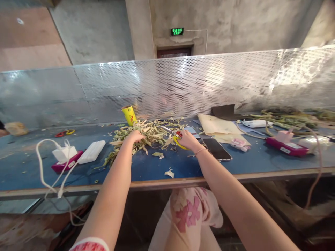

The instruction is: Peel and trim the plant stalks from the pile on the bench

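Observation:
A loose heap of dried, pale green plant stalks and leaves lies on the blue tabletop. My left hand reaches into its near side, fingers curled round some stalks; the fingertips are partly hidden. In my right hand is a pair of scissors with red and yellow handles, its blades pointing left over the heap. Leaf scraps lie near the table's front edge. Right of my right hand, a dark-screened phone rests flat.
A yellow cardboard tube stands behind the heap. Another pair of scissors lies at left. Magenta power strips sit on both sides, with white cables hanging over the edge. A perforated metal screen runs along the back.

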Available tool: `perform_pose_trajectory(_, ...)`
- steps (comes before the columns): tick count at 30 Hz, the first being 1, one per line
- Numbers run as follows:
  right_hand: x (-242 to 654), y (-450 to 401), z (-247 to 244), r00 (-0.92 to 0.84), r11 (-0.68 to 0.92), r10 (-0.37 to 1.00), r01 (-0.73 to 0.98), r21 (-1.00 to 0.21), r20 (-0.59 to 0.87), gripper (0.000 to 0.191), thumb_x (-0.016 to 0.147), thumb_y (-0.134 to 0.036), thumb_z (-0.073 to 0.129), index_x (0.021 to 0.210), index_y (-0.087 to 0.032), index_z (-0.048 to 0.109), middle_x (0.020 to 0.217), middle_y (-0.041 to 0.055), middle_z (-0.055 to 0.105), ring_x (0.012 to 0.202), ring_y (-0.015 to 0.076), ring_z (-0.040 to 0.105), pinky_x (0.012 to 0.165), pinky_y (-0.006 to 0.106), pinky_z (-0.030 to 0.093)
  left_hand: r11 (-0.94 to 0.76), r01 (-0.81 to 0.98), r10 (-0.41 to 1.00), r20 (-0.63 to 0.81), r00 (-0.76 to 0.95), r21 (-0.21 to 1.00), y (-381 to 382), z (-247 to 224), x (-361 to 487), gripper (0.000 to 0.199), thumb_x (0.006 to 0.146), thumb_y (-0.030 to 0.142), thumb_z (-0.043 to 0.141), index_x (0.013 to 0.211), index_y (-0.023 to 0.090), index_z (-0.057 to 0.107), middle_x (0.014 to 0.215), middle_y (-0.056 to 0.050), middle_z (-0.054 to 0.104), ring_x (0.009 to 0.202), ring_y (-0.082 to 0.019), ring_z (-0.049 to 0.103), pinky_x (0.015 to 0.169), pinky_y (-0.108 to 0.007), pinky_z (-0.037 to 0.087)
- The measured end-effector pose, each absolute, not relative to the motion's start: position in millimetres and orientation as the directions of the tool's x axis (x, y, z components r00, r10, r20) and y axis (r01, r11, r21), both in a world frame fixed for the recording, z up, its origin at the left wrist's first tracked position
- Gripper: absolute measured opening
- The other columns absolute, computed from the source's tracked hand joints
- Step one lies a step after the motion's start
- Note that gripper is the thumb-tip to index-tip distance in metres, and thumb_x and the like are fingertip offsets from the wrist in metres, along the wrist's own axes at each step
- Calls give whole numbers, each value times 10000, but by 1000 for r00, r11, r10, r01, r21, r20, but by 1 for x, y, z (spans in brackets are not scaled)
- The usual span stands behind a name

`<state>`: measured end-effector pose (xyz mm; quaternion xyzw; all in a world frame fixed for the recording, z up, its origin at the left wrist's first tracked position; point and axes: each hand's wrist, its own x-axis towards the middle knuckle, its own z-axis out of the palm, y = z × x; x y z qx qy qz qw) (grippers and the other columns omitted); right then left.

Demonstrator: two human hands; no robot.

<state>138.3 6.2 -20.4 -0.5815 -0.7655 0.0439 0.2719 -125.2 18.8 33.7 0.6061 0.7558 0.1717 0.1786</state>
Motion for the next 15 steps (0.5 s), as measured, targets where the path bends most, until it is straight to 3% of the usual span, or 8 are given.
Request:
perform_pose_trajectory(2, 138, 6, -21, -201, 348, 901, 863, -367, 384, 289, 733, -362, 502, 919, -142, 518, 980, 119, 565, 923, 210, 545, 797, 290, 419, 221, 787, 969, -38, -244, 577, 18, 33, -127, 85, 597, 210, 605, 662, 156, 590, 601, -50, 594, 620, -183, 595, 573, -269, 458)
perform_pose_trajectory(4, 138, 5, -20, -228, 382, 886, 852, -357, 403, 276, 732, -365, 507, 901, -147, 516, 957, 107, 567, 906, 200, 541, 786, 282, 418, 157, 747, 965, 61, -256, 646, 18, 34, -130, 211, 595, 174, 602, 806, 155, 591, 679, -50, 607, 643, -172, 591, 594, -269, 465)
perform_pose_trajectory(9, 133, 2, -19, -252, 436, 858, 820, -372, 448, 280, 747, -342, 499, 940, -138, 498, 985, 110, 550, 905, 181, 529, 784, 270, 409, -227, 684, 894, 426, -136, 693, 20, 33, -134, 342, 614, 224, 622, 944, 167, 555, 921, -62, 574, 737, -145, 578, 700, -290, 473)
perform_pose_trajectory(15, 127, -2, -20, -307, 489, 828, 805, -336, 470, 211, 760, -297, 471, 899, -140, 491, 964, 110, 538, 887, 184, 519, 804, 286, 406, -447, 216, 861, 483, -159, 868, 18, 32, -122, 343, 654, 139, 562, 987, 194, 505, 1045, -46, 469, 654, -85, 586, 640, -286, 506)
